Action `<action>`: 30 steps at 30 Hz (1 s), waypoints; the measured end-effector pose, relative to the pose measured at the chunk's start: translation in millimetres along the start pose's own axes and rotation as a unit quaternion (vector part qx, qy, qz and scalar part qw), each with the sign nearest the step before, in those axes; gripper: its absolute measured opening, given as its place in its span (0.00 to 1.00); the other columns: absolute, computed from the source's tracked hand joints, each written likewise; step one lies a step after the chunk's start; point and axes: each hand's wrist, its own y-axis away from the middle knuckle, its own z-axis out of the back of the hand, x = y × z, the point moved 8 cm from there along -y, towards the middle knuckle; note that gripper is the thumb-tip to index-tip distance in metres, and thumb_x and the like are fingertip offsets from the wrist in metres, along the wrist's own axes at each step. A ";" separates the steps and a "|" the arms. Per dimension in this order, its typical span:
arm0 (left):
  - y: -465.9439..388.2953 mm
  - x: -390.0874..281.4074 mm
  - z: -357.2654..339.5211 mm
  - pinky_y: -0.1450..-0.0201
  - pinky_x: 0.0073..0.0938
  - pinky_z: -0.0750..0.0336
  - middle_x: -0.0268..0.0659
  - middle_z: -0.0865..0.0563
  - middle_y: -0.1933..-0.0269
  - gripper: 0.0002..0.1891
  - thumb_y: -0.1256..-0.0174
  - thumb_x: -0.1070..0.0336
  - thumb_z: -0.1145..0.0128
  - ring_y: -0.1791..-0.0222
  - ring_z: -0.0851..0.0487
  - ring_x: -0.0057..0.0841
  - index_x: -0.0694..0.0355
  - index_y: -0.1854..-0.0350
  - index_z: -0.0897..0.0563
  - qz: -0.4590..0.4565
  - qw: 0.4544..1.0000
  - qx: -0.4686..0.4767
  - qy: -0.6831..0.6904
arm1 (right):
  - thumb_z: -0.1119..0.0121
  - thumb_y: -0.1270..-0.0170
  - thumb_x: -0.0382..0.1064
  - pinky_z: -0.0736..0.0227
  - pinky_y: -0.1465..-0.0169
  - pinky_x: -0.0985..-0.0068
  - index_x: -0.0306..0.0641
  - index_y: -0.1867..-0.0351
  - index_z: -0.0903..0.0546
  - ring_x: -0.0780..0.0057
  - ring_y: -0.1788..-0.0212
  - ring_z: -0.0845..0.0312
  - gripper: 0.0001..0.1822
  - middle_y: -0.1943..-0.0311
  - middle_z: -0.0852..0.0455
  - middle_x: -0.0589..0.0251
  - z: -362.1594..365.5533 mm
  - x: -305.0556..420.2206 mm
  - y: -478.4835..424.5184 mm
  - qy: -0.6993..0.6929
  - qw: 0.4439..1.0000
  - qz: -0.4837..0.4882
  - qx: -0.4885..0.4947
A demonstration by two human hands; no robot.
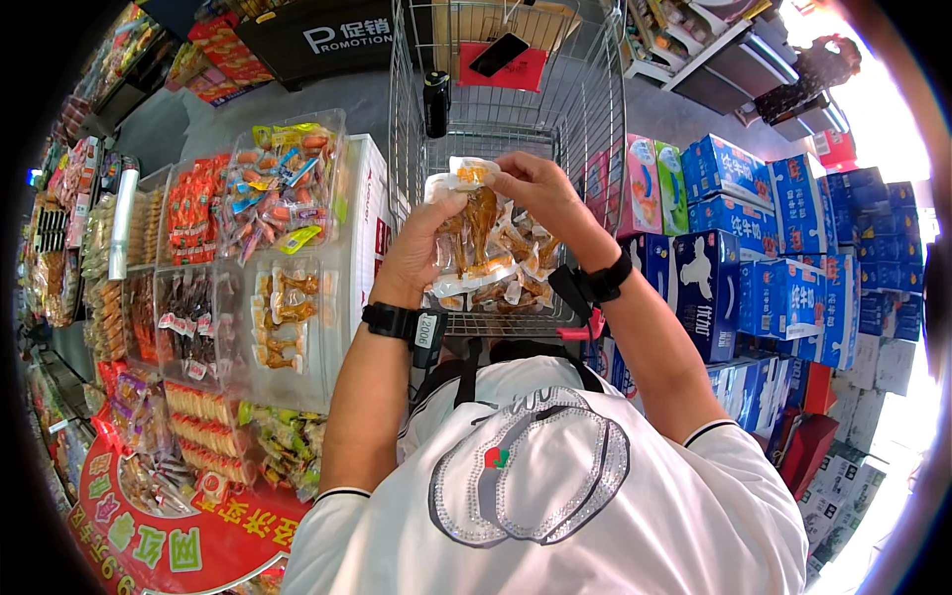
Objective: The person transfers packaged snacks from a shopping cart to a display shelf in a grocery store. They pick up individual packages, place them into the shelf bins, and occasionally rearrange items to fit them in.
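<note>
My left hand [424, 242] holds several clear vacuum packs of browned drumsticks [480, 223] by their left side, above a wire shopping cart [483, 325]. At the packs' upper end, the fingers of my right hand [539, 186] pinch the white top of a pack. Beneath my hands, more packed drumsticks [513, 294] lie in the cart. To the left, a clear plastic bin [327, 372] holds short rows of similar packs [279, 320].
A black bottle [436, 104] and a phone [500, 55] on a red card [520, 78] are at the cart's far part. Snack bins [193, 216] stand left; blue milk cartons [788, 216] are stacked right. Another person [814, 78] is at the upper right.
</note>
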 end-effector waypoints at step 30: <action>36.5 -33.5 33.7 0.48 0.30 0.21 0.38 0.14 0.53 0.31 0.25 0.36 0.55 0.53 0.15 0.25 0.64 0.44 0.21 -0.102 0.982 -0.133 -0.083 | 0.37 0.32 0.43 0.25 0.56 0.79 0.36 0.41 0.25 0.80 0.57 0.20 0.22 0.54 0.17 0.67 -123.0 -49.7 35.4 -0.429 0.856 -0.231 0.172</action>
